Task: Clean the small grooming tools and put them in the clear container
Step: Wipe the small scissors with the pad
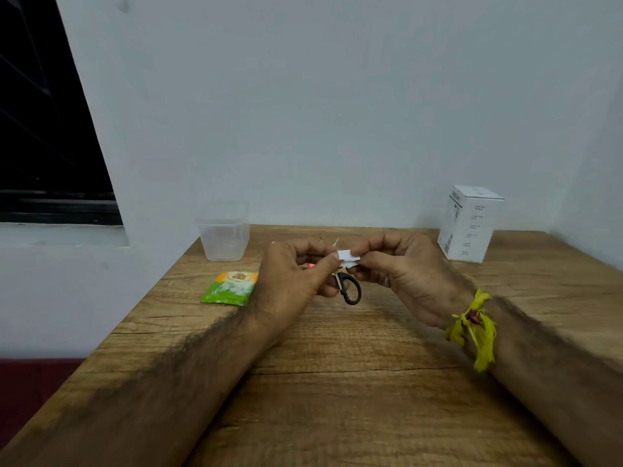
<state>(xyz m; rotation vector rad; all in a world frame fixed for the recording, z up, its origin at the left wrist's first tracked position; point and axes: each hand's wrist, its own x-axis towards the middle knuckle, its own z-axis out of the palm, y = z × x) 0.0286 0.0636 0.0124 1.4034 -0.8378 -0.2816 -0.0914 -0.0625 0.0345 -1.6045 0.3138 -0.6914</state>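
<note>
Both hands meet above the middle of the wooden table (pixel 337 382). My left hand (pixel 293 278) grips a small pair of scissors (pixel 350 291), whose black finger loop hangs below the fingers. My right hand (pixel 397 271) pinches a small white wipe (pixel 347 257), and my left thumb touches that wipe too. The wipe sits on the upper part of the scissors, whose blades are hidden. The clear container (pixel 224 235) stands empty at the table's back left, apart from both hands. Thin tool tips (pixel 328 242) show just behind the hands; I cannot tell what they are.
A green and orange wipe sachet (pixel 231 288) lies left of my left hand. A white cardboard box (pixel 470 224) stands at the back right. The table meets a white wall behind, and its left edge drops off near a dark window.
</note>
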